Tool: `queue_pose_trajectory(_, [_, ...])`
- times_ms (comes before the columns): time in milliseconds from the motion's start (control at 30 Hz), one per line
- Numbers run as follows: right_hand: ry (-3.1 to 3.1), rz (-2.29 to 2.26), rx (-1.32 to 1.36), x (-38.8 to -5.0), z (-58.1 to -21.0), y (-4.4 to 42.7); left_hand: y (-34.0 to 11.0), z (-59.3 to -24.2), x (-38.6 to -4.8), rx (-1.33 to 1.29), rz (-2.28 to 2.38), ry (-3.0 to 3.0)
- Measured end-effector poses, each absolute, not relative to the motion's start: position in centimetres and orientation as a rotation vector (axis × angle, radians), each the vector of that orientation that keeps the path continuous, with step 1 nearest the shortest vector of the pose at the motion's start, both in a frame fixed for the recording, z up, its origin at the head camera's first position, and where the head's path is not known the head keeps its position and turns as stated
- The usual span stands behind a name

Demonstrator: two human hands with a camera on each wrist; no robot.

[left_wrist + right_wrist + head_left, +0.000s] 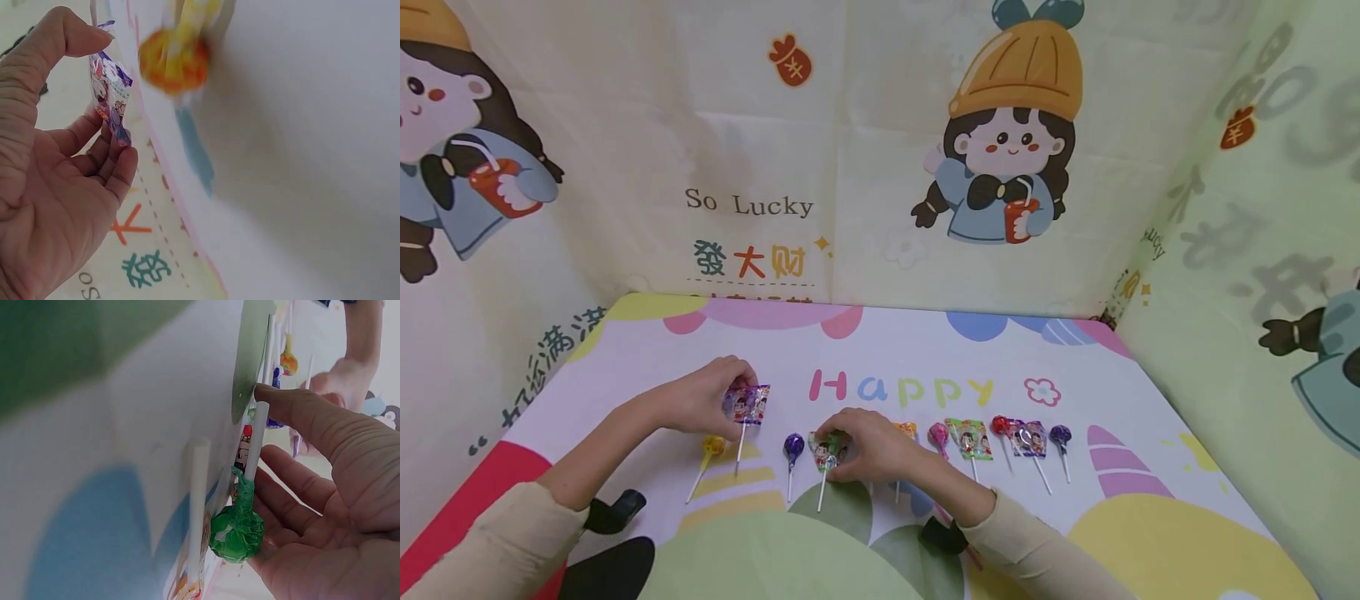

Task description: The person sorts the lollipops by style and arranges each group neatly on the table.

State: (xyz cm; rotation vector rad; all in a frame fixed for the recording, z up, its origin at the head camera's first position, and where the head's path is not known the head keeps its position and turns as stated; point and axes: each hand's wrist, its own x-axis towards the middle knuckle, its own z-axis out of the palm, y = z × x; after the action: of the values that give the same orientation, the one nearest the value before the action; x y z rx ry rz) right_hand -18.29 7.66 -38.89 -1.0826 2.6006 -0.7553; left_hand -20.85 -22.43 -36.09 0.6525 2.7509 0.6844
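On the backdrop cloth (880,208), "So Lucky" is standing over "發大财", left of centre; "好运满满" is slanting up the frame's left side. Red money pouches (791,60), upper centre and upper right, are bearing "¥". "Happy" is running across the bench (1097,375) mid-frame. Print on lollipop wrappers (973,437) is appearing too small to read.

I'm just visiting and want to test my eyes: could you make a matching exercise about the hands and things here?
1. Left hand
2. Right hand
3. Yellow lollipop
4. "Happy" lettering

A. lying next to the left hand
B. at the green packet lollipop
C. printed in several colours
D. pinching the purple packet lollipop

Pairs: 1-D, 2-B, 3-A, 4-C
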Motion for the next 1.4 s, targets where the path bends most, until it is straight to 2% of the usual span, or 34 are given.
queue_pose_trajectory(800, [2.588, -0.787, -1.148, -18.5, -38.9, 7.9, -24.6, -36.6, -28.0, 0.602, 0.597, 2.793])
queue_pose_trajectory(1400, [2.577, -0.802, -1.151, -18.4, -38.7, 7.8, -24.7, -37.8, -29.1, 0.600, 0.633, 2.740])
